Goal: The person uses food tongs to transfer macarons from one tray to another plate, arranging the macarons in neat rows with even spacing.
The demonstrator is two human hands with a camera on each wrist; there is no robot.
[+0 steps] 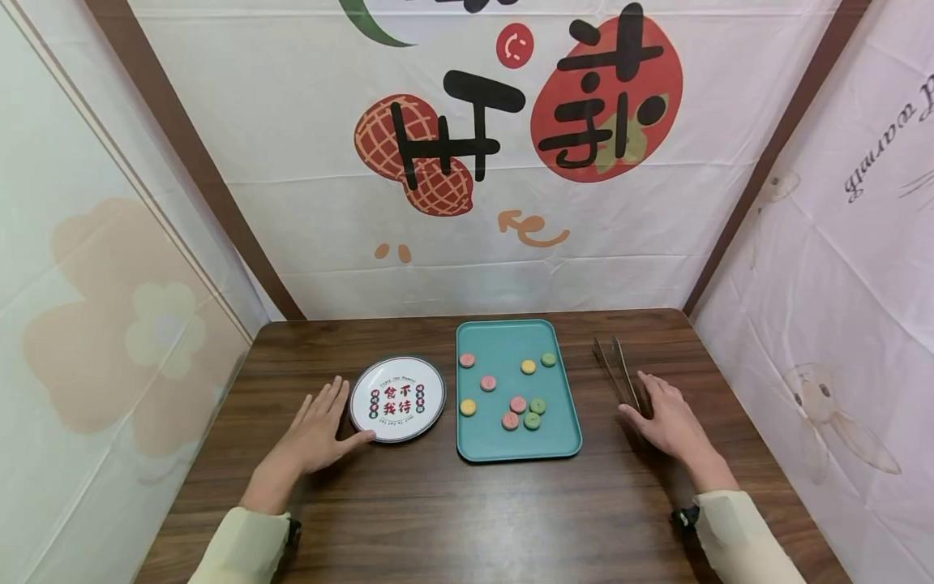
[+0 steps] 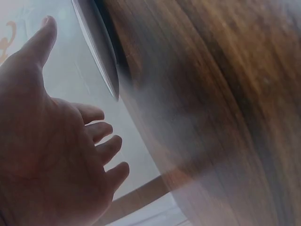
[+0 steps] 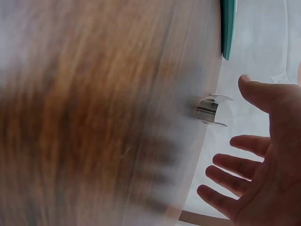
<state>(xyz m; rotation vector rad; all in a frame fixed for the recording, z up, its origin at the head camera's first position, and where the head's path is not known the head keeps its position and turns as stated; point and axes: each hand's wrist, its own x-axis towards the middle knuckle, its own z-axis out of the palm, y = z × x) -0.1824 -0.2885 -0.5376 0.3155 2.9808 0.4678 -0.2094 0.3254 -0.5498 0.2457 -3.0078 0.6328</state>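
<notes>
A round white plate [image 1: 397,381] with a dark rim and red and black lettering lies left of centre on the table. Beside its left edge is my left hand [image 1: 317,430], fingers extended and thumb by the near rim; the left wrist view shows the palm and the plate's edge [image 2: 96,47]. Metal tongs [image 1: 617,371] lie on the right, tips pointing away. My right hand [image 1: 671,422] is just right of their near end, its fingers spread and holding nothing. In the right wrist view the curved end of the tongs [image 3: 207,110] shows close to the thumb.
Between the hands lies a teal tray [image 1: 485,442] bearing several pink, yellow and green round pieces, such as a pink piece [image 1: 488,383] and a green piece [image 1: 549,359]. Printed cloth [image 1: 292,227] hangs behind the wooden table [image 1: 409,519] and along both sides.
</notes>
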